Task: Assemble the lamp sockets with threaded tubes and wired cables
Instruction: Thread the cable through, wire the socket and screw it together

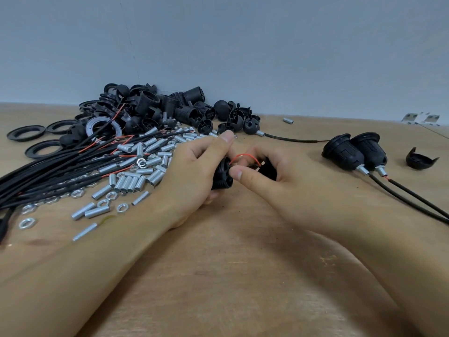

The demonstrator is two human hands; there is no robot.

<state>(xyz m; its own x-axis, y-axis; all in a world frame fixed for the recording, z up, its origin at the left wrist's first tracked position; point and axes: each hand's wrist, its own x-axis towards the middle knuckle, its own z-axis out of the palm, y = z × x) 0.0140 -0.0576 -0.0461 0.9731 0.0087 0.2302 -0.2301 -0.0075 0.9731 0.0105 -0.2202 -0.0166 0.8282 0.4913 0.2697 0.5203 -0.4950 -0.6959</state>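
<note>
My left hand (194, 171) grips a black socket body (222, 175) just above the wooden table (243, 263). My right hand (274, 176) holds another black socket part (268, 169), and its thumb presses towards the first piece. A thin red wire (244, 156) arches between the two parts. Most of both parts is hidden by my fingers. To the left lie a pile of silver threaded tubes (136, 176) and nuts, and a bundle of black cables (48, 171) with red wire ends.
A heap of black socket shells and rings (155, 110) lies at the back left. Two assembled sockets (354, 152) with cables rest at the right, beside a loose black cap (420, 161). One capped cable (255, 128) lies behind my hands. A grey wall stands behind.
</note>
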